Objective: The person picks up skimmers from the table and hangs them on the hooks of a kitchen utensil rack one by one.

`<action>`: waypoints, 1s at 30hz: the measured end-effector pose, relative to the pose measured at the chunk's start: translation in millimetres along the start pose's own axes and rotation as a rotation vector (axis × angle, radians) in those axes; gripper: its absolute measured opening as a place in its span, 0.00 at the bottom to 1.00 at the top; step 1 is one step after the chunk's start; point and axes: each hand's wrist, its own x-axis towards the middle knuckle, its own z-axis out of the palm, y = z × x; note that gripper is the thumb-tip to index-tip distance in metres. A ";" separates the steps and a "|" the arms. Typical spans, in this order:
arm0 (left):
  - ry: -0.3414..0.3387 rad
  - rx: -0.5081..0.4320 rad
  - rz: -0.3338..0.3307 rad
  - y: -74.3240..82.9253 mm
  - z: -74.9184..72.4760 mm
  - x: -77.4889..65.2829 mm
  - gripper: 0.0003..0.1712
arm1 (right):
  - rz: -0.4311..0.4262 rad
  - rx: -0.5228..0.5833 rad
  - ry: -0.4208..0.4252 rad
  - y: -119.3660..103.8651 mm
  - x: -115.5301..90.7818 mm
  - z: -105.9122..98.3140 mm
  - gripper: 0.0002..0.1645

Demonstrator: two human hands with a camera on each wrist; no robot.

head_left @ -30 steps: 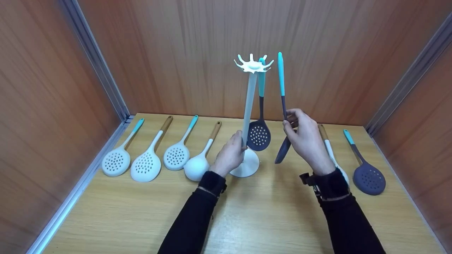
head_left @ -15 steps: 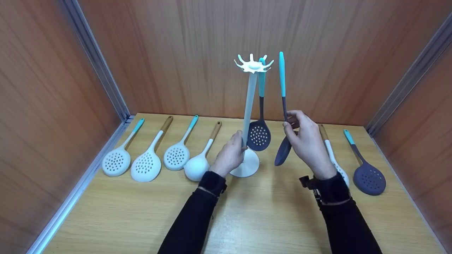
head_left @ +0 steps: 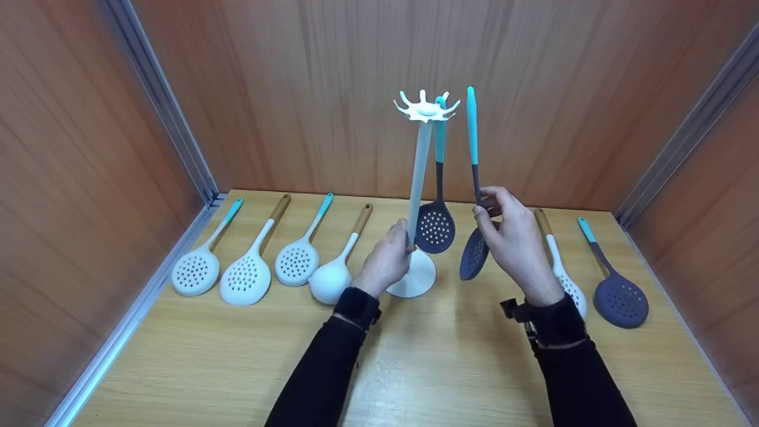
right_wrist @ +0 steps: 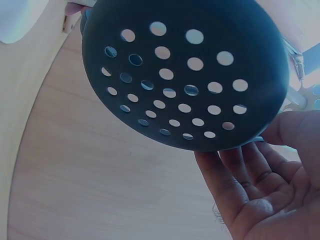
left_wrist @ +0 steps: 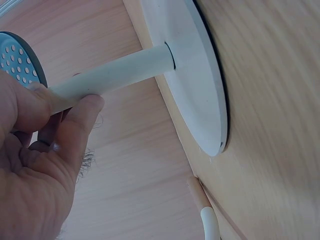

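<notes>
My left hand [head_left: 388,258] grips the white post of a utensil stand [head_left: 420,178], low down near its round base [left_wrist: 192,75]. A dark skimmer with a turquoise handle [head_left: 436,228] hangs from one hook of the stand's crown. To the right of it, my right hand [head_left: 513,237] pinches the dark shaft of a second skimmer [head_left: 474,255]. This one is upright, its turquoise handle pointing up and its head down, apart from the stand and above the table. In the right wrist view its perforated head [right_wrist: 185,75] fills the upper part.
Left of the stand lie a white ladle [head_left: 331,281] and three white skimmers, the nearest to the ladle being a turquoise-handled skimmer [head_left: 296,263]. On the right lie a wooden-handled white skimmer [head_left: 569,284], partly behind my wrist, and a dark skimmer [head_left: 620,299]. Wooden panels enclose the table.
The skimmer in my right hand has turned about its shaft, so more of its perforated face shows. My right hand has shifted very slightly. The left hand and stand stay put.
</notes>
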 end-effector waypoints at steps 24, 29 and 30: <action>0.000 -0.013 0.012 -1.5 -0.9 -1.1 0.19 | -0.050 0.034 0.034 0.1 -5.0 1.8 0.20; -0.011 -0.015 -0.006 -1.2 -0.7 -0.3 0.18 | -0.039 0.041 0.027 0.6 -5.0 1.3 0.20; -0.016 -0.018 -0.012 -1.0 -0.8 -0.1 0.18 | -0.040 0.039 0.028 0.9 -5.2 1.4 0.20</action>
